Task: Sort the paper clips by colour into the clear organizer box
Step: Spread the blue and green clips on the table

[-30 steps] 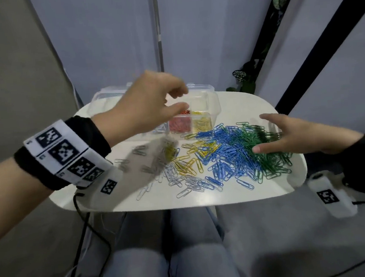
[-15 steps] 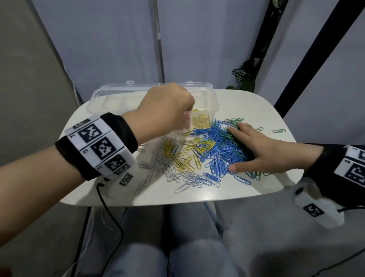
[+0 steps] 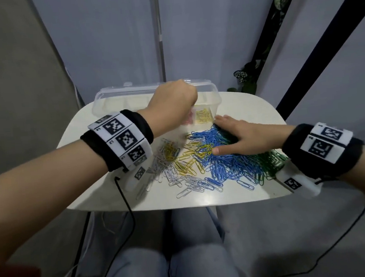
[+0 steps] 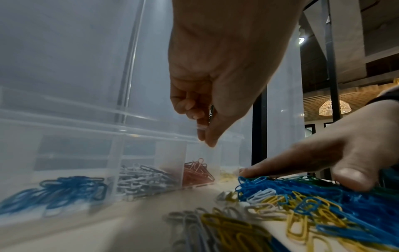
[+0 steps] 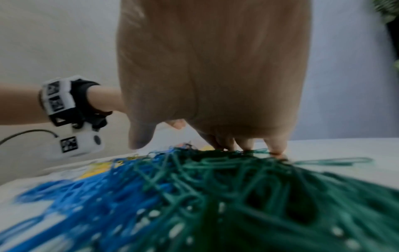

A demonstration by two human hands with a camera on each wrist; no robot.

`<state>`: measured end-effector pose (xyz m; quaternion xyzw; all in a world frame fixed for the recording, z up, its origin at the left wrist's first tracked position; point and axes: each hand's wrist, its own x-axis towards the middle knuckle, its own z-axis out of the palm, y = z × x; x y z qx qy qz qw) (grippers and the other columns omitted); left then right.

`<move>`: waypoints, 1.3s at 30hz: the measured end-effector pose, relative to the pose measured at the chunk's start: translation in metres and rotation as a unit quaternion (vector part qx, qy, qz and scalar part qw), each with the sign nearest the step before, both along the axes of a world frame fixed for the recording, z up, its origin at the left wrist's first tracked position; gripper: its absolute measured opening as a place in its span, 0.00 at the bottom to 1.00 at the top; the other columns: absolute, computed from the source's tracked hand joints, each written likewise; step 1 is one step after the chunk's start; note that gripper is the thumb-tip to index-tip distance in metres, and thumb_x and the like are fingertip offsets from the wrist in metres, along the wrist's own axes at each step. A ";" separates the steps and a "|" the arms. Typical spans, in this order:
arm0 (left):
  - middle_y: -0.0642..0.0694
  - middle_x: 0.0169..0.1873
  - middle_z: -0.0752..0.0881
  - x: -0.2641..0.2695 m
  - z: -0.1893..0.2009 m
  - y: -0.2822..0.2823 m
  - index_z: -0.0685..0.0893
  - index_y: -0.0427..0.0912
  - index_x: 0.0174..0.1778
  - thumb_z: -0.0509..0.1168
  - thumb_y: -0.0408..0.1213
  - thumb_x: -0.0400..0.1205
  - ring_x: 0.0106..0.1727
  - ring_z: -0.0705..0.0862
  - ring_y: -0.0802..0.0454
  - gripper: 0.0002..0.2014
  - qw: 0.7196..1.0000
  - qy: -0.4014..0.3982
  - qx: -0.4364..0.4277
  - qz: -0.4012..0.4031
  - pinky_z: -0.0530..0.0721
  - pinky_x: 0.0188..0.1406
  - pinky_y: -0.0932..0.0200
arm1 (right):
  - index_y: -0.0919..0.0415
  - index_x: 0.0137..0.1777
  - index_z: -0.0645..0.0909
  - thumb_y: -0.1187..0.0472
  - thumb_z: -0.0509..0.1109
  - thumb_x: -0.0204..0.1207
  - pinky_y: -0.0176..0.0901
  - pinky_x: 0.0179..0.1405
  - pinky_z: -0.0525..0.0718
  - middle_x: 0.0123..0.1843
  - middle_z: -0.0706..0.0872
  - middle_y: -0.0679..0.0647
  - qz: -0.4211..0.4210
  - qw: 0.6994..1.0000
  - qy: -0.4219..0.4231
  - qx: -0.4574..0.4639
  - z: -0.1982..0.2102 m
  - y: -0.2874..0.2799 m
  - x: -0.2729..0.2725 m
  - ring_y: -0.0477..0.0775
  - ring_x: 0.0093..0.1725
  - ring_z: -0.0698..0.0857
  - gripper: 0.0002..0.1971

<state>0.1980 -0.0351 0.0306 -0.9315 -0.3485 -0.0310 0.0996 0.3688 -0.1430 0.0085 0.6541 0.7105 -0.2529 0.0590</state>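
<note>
**Hands over clips and box**

Head view: your left hand [image 3: 172, 104] hovers curled over the clear organizer box [image 3: 214, 96]; your right hand [image 3: 244, 136] lies flat on the loose paper clips [image 3: 218, 164].

Left wrist: fingertips [image 4: 204, 134] are bunched together; whether they hold anything is unclear.

Right wrist: straight fingers [image 5: 246, 145] press green clips [image 5: 248, 187].

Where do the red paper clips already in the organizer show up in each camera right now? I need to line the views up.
Head: red paper clips just right of the left hand, partly hidden by it, in the compartment left of the yellow clips.
Left wrist: centre, behind the clear organizer box wall, below the left hand's fingertips.
Right wrist: not in view.
Shared landmark: the loose blue clip heap under the right hand.
</note>
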 end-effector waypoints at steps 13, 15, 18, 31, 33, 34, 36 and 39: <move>0.37 0.29 0.78 -0.006 0.000 -0.005 0.76 0.41 0.27 0.66 0.26 0.67 0.33 0.73 0.37 0.07 0.999 -0.033 -0.023 -0.025 0.57 0.24 0.56 | 0.49 0.85 0.48 0.25 0.55 0.66 0.50 0.84 0.45 0.86 0.48 0.46 0.025 0.998 0.047 0.037 0.012 -0.027 -0.012 0.40 0.83 0.45 0.50; 0.38 0.38 0.83 -0.009 -0.003 -0.006 0.85 0.40 0.39 0.68 0.30 0.71 0.39 0.76 0.37 0.03 0.997 -0.064 -0.028 -0.037 0.64 0.26 0.57 | 0.50 0.85 0.49 0.28 0.56 0.65 0.40 0.82 0.43 0.86 0.48 0.47 -0.061 0.995 0.058 0.049 0.020 -0.035 0.003 0.40 0.83 0.46 0.50; 0.44 0.55 0.82 -0.015 -0.003 -0.017 0.82 0.44 0.62 0.69 0.42 0.77 0.58 0.78 0.44 0.18 0.987 -0.133 -0.062 -0.060 0.78 0.45 0.49 | 0.58 0.85 0.45 0.29 0.54 0.64 0.42 0.80 0.45 0.86 0.47 0.56 -0.171 0.985 0.010 0.020 0.018 -0.046 0.026 0.49 0.85 0.45 0.53; 0.45 0.84 0.42 -0.023 -0.033 -0.057 0.45 0.51 0.84 0.56 0.60 0.82 0.84 0.46 0.47 0.39 0.932 0.173 -0.231 -0.218 0.52 0.82 0.46 | 0.52 0.85 0.40 0.35 0.55 0.76 0.33 0.78 0.37 0.86 0.36 0.48 -0.046 0.997 0.037 -0.055 -0.007 -0.040 0.004 0.41 0.83 0.37 0.44; 0.45 0.84 0.43 -0.030 -0.033 -0.054 0.47 0.50 0.84 0.56 0.60 0.82 0.84 0.49 0.46 0.39 0.933 0.164 -0.234 -0.217 0.53 0.82 0.49 | 0.50 0.85 0.41 0.32 0.56 0.72 0.34 0.79 0.39 0.86 0.38 0.45 -0.031 0.997 0.050 -0.058 -0.005 -0.037 0.000 0.39 0.83 0.39 0.46; 0.45 0.84 0.44 -0.034 -0.034 -0.052 0.47 0.50 0.84 0.56 0.60 0.82 0.84 0.50 0.47 0.39 0.934 0.159 -0.238 -0.212 0.54 0.82 0.50 | 0.48 0.85 0.43 0.32 0.57 0.71 0.32 0.79 0.41 0.86 0.41 0.44 -0.028 0.996 0.058 -0.054 -0.004 -0.036 -0.002 0.39 0.83 0.43 0.46; 0.44 0.84 0.48 -0.039 -0.034 -0.049 0.51 0.49 0.84 0.57 0.60 0.81 0.83 0.54 0.47 0.39 0.937 0.136 -0.245 -0.207 0.56 0.81 0.52 | 0.48 0.84 0.50 0.37 0.66 0.73 0.27 0.74 0.50 0.85 0.52 0.44 -0.033 0.997 0.066 -0.008 0.000 -0.035 -0.004 0.40 0.82 0.55 0.44; 0.45 0.78 0.66 -0.044 -0.032 -0.046 0.62 0.47 0.81 0.61 0.58 0.81 0.76 0.68 0.49 0.35 0.946 0.033 -0.255 -0.196 0.67 0.75 0.53 | 0.54 0.79 0.67 0.51 0.77 0.71 0.31 0.60 0.68 0.75 0.76 0.52 -0.097 0.987 0.049 0.114 0.004 -0.028 0.005 0.51 0.69 0.76 0.37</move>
